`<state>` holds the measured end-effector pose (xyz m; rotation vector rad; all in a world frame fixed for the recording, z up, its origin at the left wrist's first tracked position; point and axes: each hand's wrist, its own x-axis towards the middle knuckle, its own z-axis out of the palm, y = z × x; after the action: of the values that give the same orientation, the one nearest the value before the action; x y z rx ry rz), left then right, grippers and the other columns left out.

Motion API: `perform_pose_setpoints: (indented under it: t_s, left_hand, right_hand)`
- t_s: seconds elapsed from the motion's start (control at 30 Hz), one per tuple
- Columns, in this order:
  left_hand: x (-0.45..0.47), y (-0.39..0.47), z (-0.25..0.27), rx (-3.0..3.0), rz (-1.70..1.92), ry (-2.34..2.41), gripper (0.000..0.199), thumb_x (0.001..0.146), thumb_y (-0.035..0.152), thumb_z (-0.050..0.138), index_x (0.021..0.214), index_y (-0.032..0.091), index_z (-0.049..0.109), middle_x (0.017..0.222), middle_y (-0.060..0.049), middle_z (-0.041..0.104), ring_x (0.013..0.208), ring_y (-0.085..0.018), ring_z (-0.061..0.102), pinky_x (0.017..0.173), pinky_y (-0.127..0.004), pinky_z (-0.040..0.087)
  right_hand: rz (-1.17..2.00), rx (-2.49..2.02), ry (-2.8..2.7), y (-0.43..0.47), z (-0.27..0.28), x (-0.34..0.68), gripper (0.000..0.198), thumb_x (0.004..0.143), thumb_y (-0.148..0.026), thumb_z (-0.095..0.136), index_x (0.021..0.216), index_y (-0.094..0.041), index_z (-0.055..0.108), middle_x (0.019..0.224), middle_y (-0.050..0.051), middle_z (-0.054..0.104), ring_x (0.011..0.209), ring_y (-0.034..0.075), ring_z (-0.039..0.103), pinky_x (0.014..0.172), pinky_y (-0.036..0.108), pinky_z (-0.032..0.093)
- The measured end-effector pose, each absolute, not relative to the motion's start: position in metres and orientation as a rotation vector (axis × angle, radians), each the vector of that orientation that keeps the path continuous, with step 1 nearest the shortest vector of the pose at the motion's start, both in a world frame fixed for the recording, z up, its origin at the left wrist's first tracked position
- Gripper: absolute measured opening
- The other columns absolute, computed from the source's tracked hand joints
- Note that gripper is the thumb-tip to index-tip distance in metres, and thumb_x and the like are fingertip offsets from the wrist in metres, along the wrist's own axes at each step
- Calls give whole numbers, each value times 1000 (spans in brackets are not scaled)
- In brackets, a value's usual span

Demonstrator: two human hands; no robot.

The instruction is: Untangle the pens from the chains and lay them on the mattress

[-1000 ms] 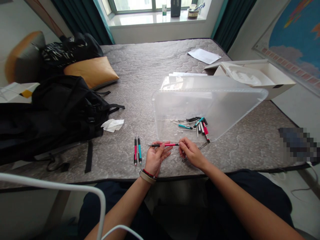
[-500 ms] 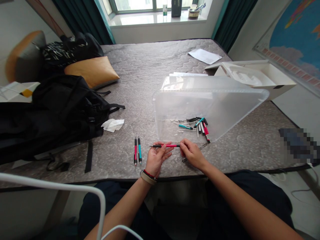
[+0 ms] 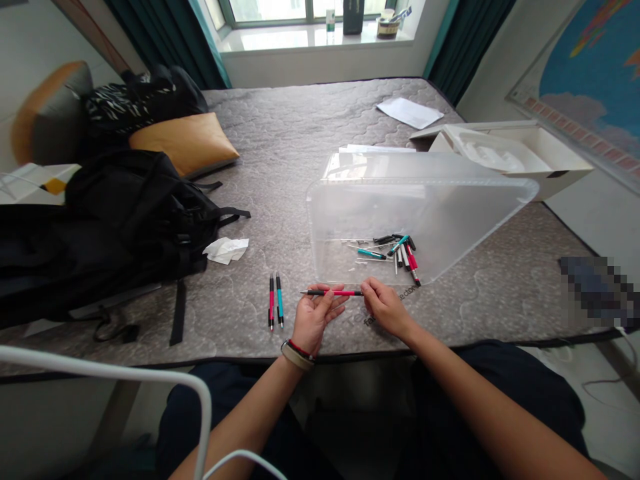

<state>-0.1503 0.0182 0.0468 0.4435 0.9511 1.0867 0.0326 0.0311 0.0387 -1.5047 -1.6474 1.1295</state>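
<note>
A red-and-black pen (image 3: 345,293) lies level between my hands, its tip pointing left. My left hand (image 3: 314,315) pinches it near the black grip, thumb on top, the other fingers stretched out beneath. The fingers of my right hand (image 3: 384,303) close on the pen's right end and hide it. To the left, a red pen (image 3: 271,301) and a teal pen (image 3: 279,300) rest side by side on the mattress. Just beyond my hands a clear plastic bin (image 3: 370,207) lies on its side, with several pen parts (image 3: 400,253) inside, near its opening.
A black backpack (image 3: 125,220) and a crumpled tissue (image 3: 227,250) lie on the left of the mattress (image 3: 280,133), by a tan cushion (image 3: 185,143). Behind the bin at right stands a white box (image 3: 555,150). A white tube (image 3: 125,373) crosses the lower left.
Almost nothing differs. The pen and my right hand have shifted very slightly to the right; both hands keep hold of it.
</note>
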Motion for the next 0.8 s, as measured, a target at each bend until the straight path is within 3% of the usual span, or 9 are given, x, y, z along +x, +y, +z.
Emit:
perform_pose_setpoints:
  t_s: [0.37, 0.6, 0.8]
  left_hand:
    - [-153, 20, 44, 469, 1094, 993, 38, 77, 37, 76, 97, 19, 49, 116, -14, 69, 99, -28, 70, 78, -33, 55]
    - [-159, 26, 38, 458, 1139, 1051, 43, 74, 41, 77, 100, 18, 53, 106, -11, 72, 84, -19, 71, 71, -29, 55]
    - [-159, 18, 41, 335, 1044, 861, 37, 75, 35, 78, 99, 18, 55, 102, -6, 71, 81, -16, 70, 73, -28, 56]
  right_hand:
    - [1240, -1399, -1687, 28, 42, 30, 44, 100, -46, 36, 66, -21, 46, 56, -3, 50, 54, 12, 47, 59, 25, 36]
    - [1497, -1209, -1722, 24, 39, 26, 42, 96, -52, 42, 74, -19, 56, 65, -1, 59, 59, 13, 54, 58, 24, 40]
    - [1273, -1255, -1799, 9, 50, 25, 39, 92, -50, 51, 71, -19, 58, 63, -1, 59, 59, 12, 51, 59, 23, 37]
